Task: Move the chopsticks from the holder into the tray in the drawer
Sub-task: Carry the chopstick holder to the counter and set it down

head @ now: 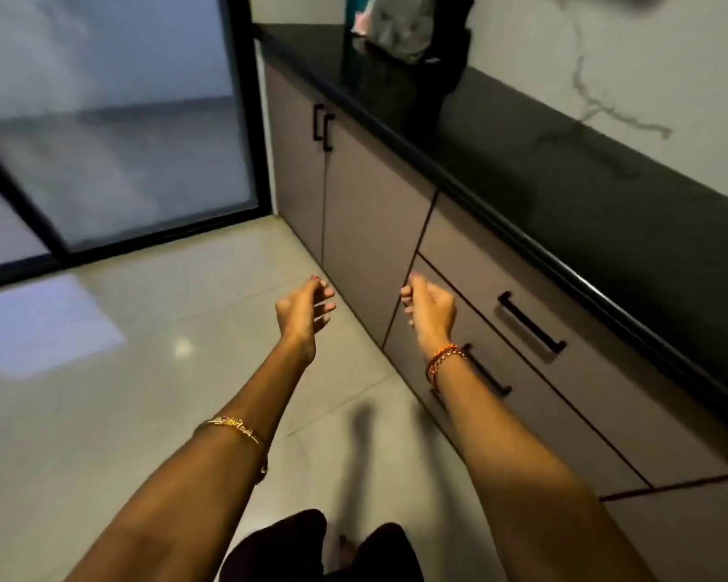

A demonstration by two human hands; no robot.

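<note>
Head view: both arms reach out over the pale tiled floor (pixel 102 413).
Left hand (pixel 301 315): loosely curled, holding nothing.
Right hand (pixel 429 310): loosely curled, holding nothing, beside the closed grey drawer with a black bar handle (pixel 530 323).

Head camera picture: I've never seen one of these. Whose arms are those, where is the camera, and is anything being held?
The camera sits on a person's head, looking forward and down, so the arms are their own. The left hand and right hand hang in the air with loosely curled fingers, holding nothing. To the right runs a black countertop over grey cabinets; the top drawer with its black handle is closed. A dark blurred object stands on the counter's far end. No chopsticks are visible.
</note>
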